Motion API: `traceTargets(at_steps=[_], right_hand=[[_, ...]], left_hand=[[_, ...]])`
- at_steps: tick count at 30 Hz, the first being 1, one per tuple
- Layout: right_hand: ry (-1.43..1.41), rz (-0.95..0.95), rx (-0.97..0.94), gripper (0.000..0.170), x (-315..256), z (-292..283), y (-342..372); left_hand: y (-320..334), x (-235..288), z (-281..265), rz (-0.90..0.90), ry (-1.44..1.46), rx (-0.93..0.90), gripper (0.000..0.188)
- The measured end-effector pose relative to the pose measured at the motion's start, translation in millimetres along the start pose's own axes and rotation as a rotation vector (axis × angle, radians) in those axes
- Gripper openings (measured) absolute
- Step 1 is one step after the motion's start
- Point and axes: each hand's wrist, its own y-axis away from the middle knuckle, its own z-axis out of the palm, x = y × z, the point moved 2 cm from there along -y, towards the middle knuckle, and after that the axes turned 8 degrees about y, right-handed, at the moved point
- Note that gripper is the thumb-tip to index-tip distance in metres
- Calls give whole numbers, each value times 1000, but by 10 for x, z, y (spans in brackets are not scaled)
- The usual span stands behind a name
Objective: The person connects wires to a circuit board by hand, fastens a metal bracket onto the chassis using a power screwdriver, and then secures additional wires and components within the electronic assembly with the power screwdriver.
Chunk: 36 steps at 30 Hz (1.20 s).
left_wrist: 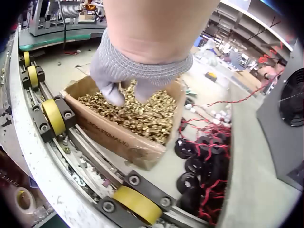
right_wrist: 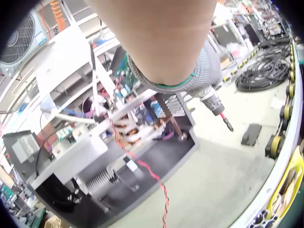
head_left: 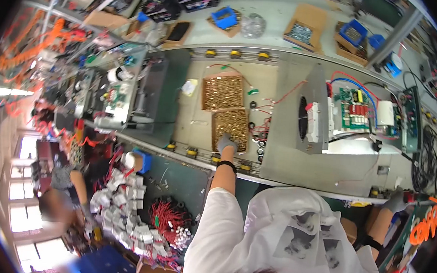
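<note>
My gloved left hand (head_left: 227, 143) reaches down into the nearer cardboard box (left_wrist: 118, 142), which is full of small brass-coloured metal parts (left_wrist: 137, 114). In the left wrist view its thumb and a finger point down, apart, with the tips right at the heap. A second box of similar parts (head_left: 223, 92) stands just behind. At the far right, my gloved right hand (head_left: 396, 202) grips a power screwdriver (right_wrist: 211, 100), its bit (right_wrist: 229, 124) pointing out past the hand. Most of the tool's body is hidden by the hand and wrist.
An opened metal unit with a circuit board (head_left: 353, 108) stands right of the boxes. Black rings with red wires (left_wrist: 204, 161) lie beside the nearer box. Yellow rollers (left_wrist: 137, 204) line the bench edge. An orange coiled hose (head_left: 430, 220) hangs right; another person (head_left: 65, 186) is at left.
</note>
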Motion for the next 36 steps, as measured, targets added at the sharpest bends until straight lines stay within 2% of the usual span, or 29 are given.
traceTargets(at_steps=[1,2,4,5,6,7,8,9,10,11,13,14,16,18,19,20,21,22,23,24,25,26,27,28,29,31,32,34,36], right_hand=[[-75,30,-23,21,-39,-137,-189],[-150,59,-53,20,-128,-265,-301],[-254,114,-6,18,-547,-382,-179],[-283,122,-106,23,-436,-534,-450],[-357,148,-348,8,-280,-727,-718],[-255,73,-271,6,-305,-792,-732],[-154,0,-193,15,-346,-857,-738],[-150,1,-189,15,-375,-926,-758],[-284,33,-220,21,-395,-1005,-818],[-416,64,-248,26,-427,-1083,-838],[-412,39,-294,25,-620,-1106,-603],[-413,13,-349,23,-714,-1087,-469],[-410,-31,-310,24,-858,-1042,-266],[-779,95,-622,28,-1164,-925,51],[-832,52,-706,30,-1301,-876,192],[-882,2,-789,32,-1455,-804,339],[-923,-36,-836,24,-1667,-709,551],[-928,-84,-945,27,-1838,-619,725],[-928,-82,-887,28,-1950,-579,835],[-932,-77,-833,30,-2044,-532,926],[-954,-108,-898,30,-2144,-455,1026],[-975,-137,-966,31,-2230,-380,1116],[-1014,-111,-1053,33,-2283,-316,1199],[-1083,-34,-1103,31,-2315,-260,1260],[-1099,-45,-1088,32,-2325,-207,1287],[-1150,-35,-1085,34,-2331,-89,1336],[-1186,-13,-1095,34,-2330,-33,1366],[-1226,31,-1186,34,-2297,69,1382],[-1230,51,-1247,34,-2280,140,1416]], left_hand=[[38,76,-64,-32,15,-21,53],[-148,-8,11,12,-30,-36,51],[-402,-149,57,58,78,-153,40],[-471,-153,85,58,77,-165,40],[-489,-171,78,-232,601,-181,32],[-495,-198,101,-530,1121,-180,24],[-482,-239,96,-534,1117,-182,24],[-488,-273,71,-274,739,-166,17],[-471,-268,47,-17,357,-147,14],[-448,-290,53,-14,350,-153,14],[-336,-245,-1,174,204,-40,15],[-305,-255,-11,177,203,-46,15],[-276,-237,-71,307,228,159,17],[-507,-366,28,409,606,253,17],[-501,-345,57,472,824,285,16],[-35,-86,-230,258,1282,-61,15],[272,103,-421,362,1601,-336,10],[582,255,-561,441,1811,-579,7],[975,442,-724,420,1838,-710,4],[1386,605,-864,429,1880,-934,8],[1828,779,-977,382,1797,-902,18],[2093,862,-988,477,1620,-1033,22],[2343,944,-951,445,1531,-1221,27],[2567,1034,-877,398,1383,-1302,26],[2792,1116,-788,347,1231,-1372,26],[3195,1362,-630,468,1001,-1383,24],[3299,1466,-493,466,999,-1376,24],[3440,1650,-233,664,952,-1379,29],[3495,1781,-37,678,990,-1384,34]])
